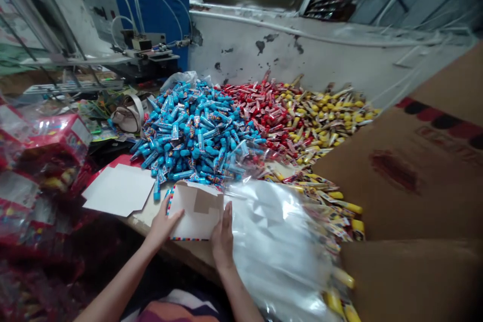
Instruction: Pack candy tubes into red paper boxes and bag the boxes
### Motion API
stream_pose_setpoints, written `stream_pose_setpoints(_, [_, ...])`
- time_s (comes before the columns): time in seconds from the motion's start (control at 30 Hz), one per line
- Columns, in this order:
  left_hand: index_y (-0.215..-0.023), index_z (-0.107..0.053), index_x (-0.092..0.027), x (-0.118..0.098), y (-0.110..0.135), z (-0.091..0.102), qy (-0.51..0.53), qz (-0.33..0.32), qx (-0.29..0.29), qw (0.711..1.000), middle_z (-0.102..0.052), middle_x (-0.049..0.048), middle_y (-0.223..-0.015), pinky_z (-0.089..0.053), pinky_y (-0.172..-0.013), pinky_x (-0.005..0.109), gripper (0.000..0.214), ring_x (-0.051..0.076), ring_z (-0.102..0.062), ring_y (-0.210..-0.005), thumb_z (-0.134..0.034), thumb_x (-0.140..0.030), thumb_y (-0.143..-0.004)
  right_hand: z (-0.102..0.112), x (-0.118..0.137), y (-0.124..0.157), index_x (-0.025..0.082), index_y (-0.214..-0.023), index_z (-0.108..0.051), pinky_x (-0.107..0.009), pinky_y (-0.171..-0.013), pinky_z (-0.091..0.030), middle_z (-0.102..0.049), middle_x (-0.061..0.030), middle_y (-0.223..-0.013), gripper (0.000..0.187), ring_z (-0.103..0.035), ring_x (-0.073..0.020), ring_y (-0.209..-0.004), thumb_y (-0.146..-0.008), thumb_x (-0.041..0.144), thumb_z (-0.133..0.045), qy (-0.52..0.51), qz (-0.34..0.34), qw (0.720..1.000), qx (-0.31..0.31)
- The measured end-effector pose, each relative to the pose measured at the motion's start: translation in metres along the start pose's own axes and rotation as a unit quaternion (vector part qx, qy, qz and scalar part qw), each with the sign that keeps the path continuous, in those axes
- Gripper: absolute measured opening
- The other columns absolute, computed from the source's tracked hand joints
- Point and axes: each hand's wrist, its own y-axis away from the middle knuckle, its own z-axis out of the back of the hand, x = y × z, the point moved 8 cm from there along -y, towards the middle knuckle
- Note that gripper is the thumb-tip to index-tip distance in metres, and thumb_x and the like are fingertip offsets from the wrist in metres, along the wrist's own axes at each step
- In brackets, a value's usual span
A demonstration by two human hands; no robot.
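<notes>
In the head view an open cardboard box [196, 226], white inside with a coloured trim along its edges, is between my hands at the table's front edge. My left hand [164, 224] grips its left wall, thumb over the inside. My right hand [223, 236] is closed against the right wall, fingers pointing up. Just left of the box lie flat white card blanks [116, 188] with a red underside showing. Behind it rises a heap of blue capped tubes [196, 131] in printed wrappers. Clear plastic bags [271, 241] lie flat beside my right hand.
Red tubes [260, 110] and yellow tubes [328, 115] are heaped along the wall. A large brown carton [396, 221] stands at the right, with yellow tubes along its edge. Red wrapped packages [56, 136] are stacked at the left, below a machine [147, 48] with hoses.
</notes>
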Motion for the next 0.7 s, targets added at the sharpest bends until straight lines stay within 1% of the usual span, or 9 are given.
stream_pose_setpoints(0.07, [-0.142, -0.037, -0.023, 0.000, -0.002, -0.002, -0.017, -0.005, -0.003, 1.000, -0.058, 0.0130, -0.132, -0.046, -0.097, 0.044, 0.082, 0.033, -0.058, -0.117, -0.068, -0.054, -0.073, 0.007, -0.003, 0.000, 0.029, -0.153, 0.003, -0.048, -0.101, -0.049, -0.010, -0.0082, -0.160, 0.076, -0.025, -0.0260, -0.144, -0.087, 0.001, -0.023, 0.023, -0.015, 0.999, -0.043])
stream_pose_setpoints(0.13, [-0.142, -0.037, -0.022, 0.000, -0.003, -0.005, -0.003, -0.008, 0.006, 1.000, -0.059, 0.0140, -0.131, -0.047, -0.096, 0.043, 0.080, 0.033, -0.059, -0.116, -0.066, -0.056, -0.075, 0.009, 0.002, -0.001, 0.033, -0.153, -0.005, -0.045, -0.097, -0.053, -0.011, -0.0062, -0.160, 0.080, -0.029, -0.0262, -0.142, -0.084, -0.001, -0.025, 0.040, 0.013, 0.998, -0.043])
stream_pose_setpoints(0.2, [-0.142, -0.036, -0.021, -0.001, -0.004, -0.010, 0.028, -0.009, 0.025, 0.999, -0.060, 0.0149, -0.129, -0.049, -0.093, 0.043, 0.080, 0.032, -0.061, -0.113, -0.064, -0.056, -0.076, 0.007, 0.012, 0.000, 0.034, -0.153, -0.009, -0.045, -0.099, -0.051, -0.016, -0.0050, -0.159, 0.081, -0.031, -0.0264, -0.141, -0.083, -0.001, -0.029, 0.047, 0.071, 0.996, -0.014])
stream_pose_setpoints(0.27, [-0.143, -0.035, -0.021, -0.003, -0.005, -0.012, 0.043, -0.013, 0.038, 0.998, -0.062, 0.0147, -0.127, -0.049, -0.092, 0.042, 0.080, 0.032, -0.062, -0.111, -0.065, -0.055, -0.076, 0.003, 0.020, 0.002, 0.031, -0.154, -0.009, -0.052, -0.105, -0.045, -0.019, -0.0066, -0.158, 0.079, -0.025, -0.0296, -0.143, -0.084, 0.005, -0.037, 0.042, 0.115, 0.992, 0.025])
stream_pose_setpoints(0.37, [-0.142, -0.037, -0.022, -0.004, -0.006, -0.010, 0.024, -0.016, 0.037, 0.999, -0.062, 0.0133, -0.127, -0.048, -0.095, 0.043, 0.080, 0.031, -0.061, -0.113, -0.068, -0.051, -0.074, -0.004, 0.022, 0.003, 0.026, -0.154, -0.010, -0.058, -0.106, -0.039, -0.020, -0.0095, -0.158, 0.078, -0.015, -0.0347, -0.145, -0.087, 0.021, -0.050, 0.026, 0.128, 0.987, 0.089])
stream_pose_setpoints(0.47, [-0.143, -0.036, -0.022, -0.001, -0.004, -0.007, 0.000, -0.021, 0.036, 0.999, -0.060, 0.0126, -0.130, -0.046, -0.098, 0.042, 0.081, 0.030, -0.060, -0.115, -0.070, -0.047, -0.074, -0.002, 0.018, -0.006, 0.027, -0.152, -0.021, -0.058, -0.106, -0.038, -0.026, -0.0107, -0.155, 0.069, -0.024, -0.0351, -0.142, -0.090, 0.035, -0.052, 0.009, 0.133, 0.983, 0.124])
stream_pose_setpoints(0.57, [-0.144, -0.035, -0.022, 0.002, -0.004, -0.004, -0.017, -0.033, 0.037, 0.999, -0.057, 0.0126, -0.134, -0.046, -0.099, 0.041, 0.082, 0.029, -0.059, -0.117, -0.069, -0.046, -0.075, 0.002, 0.016, -0.021, 0.027, -0.142, -0.042, -0.055, -0.103, -0.041, -0.039, -0.0119, -0.145, 0.054, -0.039, -0.0328, -0.132, -0.091, 0.043, -0.052, -0.008, 0.155, 0.975, 0.160])
stream_pose_setpoints(0.63, [-0.145, -0.035, -0.022, 0.004, -0.003, -0.001, -0.029, -0.040, 0.038, 0.998, -0.057, 0.0126, -0.134, -0.045, -0.099, 0.042, 0.083, 0.029, -0.058, -0.118, -0.070, -0.046, -0.074, 0.007, 0.011, -0.033, 0.026, -0.132, -0.052, -0.050, -0.098, -0.046, -0.048, -0.0124, -0.131, 0.045, -0.048, -0.0294, -0.121, -0.092, 0.045, -0.051, -0.011, 0.143, 0.979, 0.141])
stream_pose_setpoints(0.7, [-0.145, -0.035, -0.023, 0.006, -0.003, 0.000, -0.031, -0.043, 0.044, 0.998, -0.057, 0.0124, -0.134, -0.045, -0.100, 0.043, 0.084, 0.030, -0.057, -0.119, -0.072, -0.046, -0.073, 0.016, 0.004, -0.046, 0.022, -0.126, -0.052, -0.049, -0.093, -0.049, -0.053, -0.0130, -0.119, 0.044, -0.053, -0.0278, -0.112, -0.090, 0.048, -0.053, -0.006, 0.114, 0.991, 0.065])
